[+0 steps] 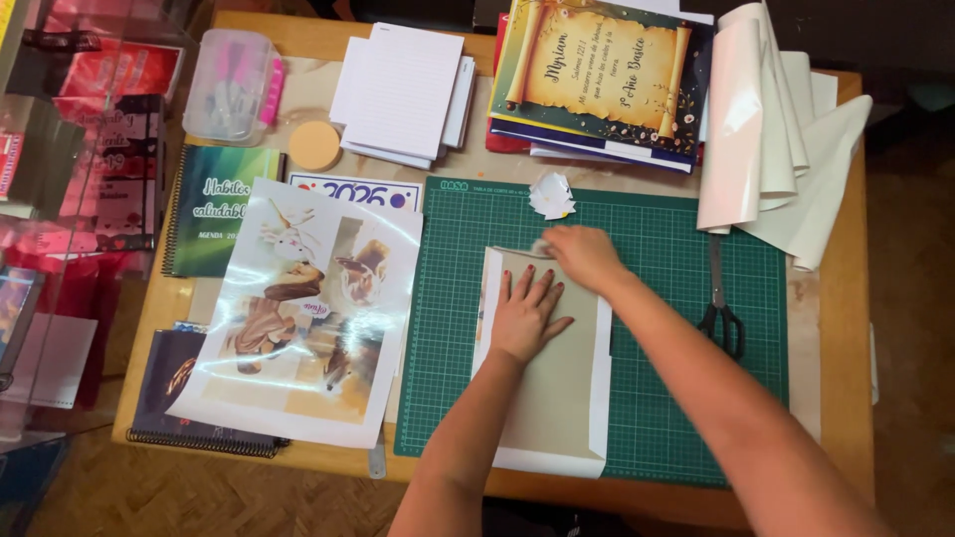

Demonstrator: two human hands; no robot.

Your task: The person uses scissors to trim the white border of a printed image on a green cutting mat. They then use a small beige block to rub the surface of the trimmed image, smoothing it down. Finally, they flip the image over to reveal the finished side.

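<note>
Hands of the person worked over a green cutting mat (657, 298) on the wooden counter (846, 328). Left hand (527, 313) lay flat, palm down, fingers spread and pointing toward the far edge, pressing on a beige sheet (557, 398); it was released, gripping nothing. Right hand (582, 254) reached in from the near right, forearm slanting across the mat, its fingers curled down at the sheet's far edge; whether they pinched that edge could not be told.

Sheet sat on the left half of the mat, its long axis running near to far, near end close to the counter's near edge. It looked plain, matte beige, with a white margin along the right and near sides.

Scissors (721, 308) lay to the right on the mat, handles near. Crumpled white scrap (552, 196) rested just beyond the sheet. Glossy printed picture (303, 308) lay to the left, off the mat.
</note>
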